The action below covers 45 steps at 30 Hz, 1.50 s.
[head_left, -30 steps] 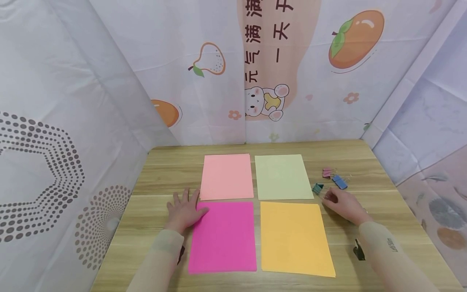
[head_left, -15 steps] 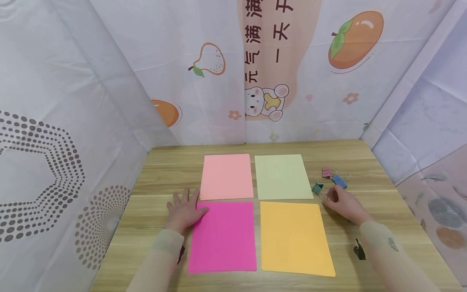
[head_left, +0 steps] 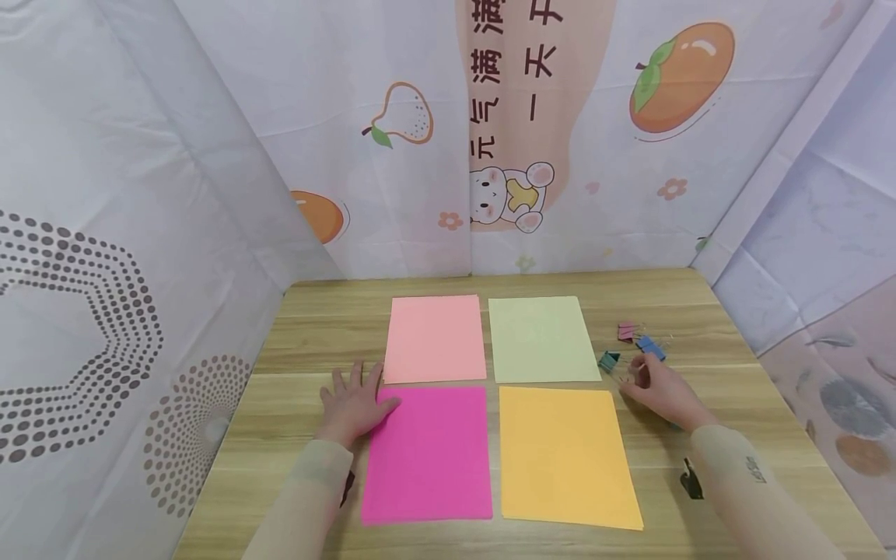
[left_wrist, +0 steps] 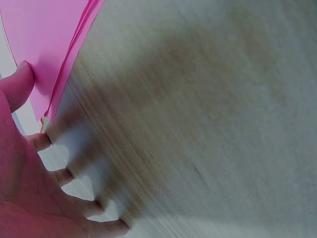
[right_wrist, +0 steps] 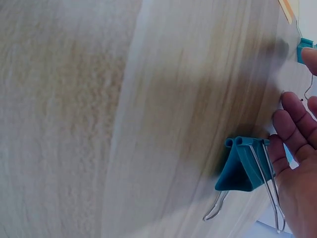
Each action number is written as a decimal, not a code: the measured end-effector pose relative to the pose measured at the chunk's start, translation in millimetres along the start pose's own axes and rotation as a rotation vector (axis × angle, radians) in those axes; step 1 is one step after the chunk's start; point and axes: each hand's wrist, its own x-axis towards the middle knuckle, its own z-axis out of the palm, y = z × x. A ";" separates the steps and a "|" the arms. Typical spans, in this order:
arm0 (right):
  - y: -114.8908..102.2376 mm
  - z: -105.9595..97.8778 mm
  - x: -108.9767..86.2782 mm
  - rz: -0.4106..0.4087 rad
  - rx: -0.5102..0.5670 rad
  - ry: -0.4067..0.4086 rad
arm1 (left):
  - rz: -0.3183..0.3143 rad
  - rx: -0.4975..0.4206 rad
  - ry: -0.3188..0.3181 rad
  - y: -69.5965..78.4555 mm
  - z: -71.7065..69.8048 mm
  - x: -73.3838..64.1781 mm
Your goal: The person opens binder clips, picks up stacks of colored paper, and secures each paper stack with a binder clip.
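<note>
My left hand lies with fingers spread on the table, its thumb on the left edge of the magenta paper stack. In the left wrist view, the thumb rests on that paper. My right hand, thumb and index finger bent but apart, is at the wire handles of a teal binder clip beside the yellow paper stack. No firm grip on the wire shows. A second teal binder clip stands close to the little finger in the right wrist view, mostly hidden under the hand in the head view.
Salmon paper and pale green paper lie behind the nearer stacks. Pink and blue binder clips lie beyond my right hand. A black clip sits beside the right forearm. Patterned curtains enclose the wooden table.
The right hand has shifted slightly, its index finger lifting and bending more near the teal clip's handles. The clip stays in its place, and the left hand is still.
</note>
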 end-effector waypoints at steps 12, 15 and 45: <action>0.6 -0.3 1.1 0.017 0.046 0.018 | -0.005 0.001 -0.009 1.4 -0.4 -0.4; -1.4 -0.9 1.1 0.009 0.048 0.035 | -0.009 -0.002 -0.011 2.1 -1.0 -0.8; -2.3 3.9 13.0 -0.080 -0.028 0.009 | -0.008 -0.015 -0.002 -1.7 2.2 1.9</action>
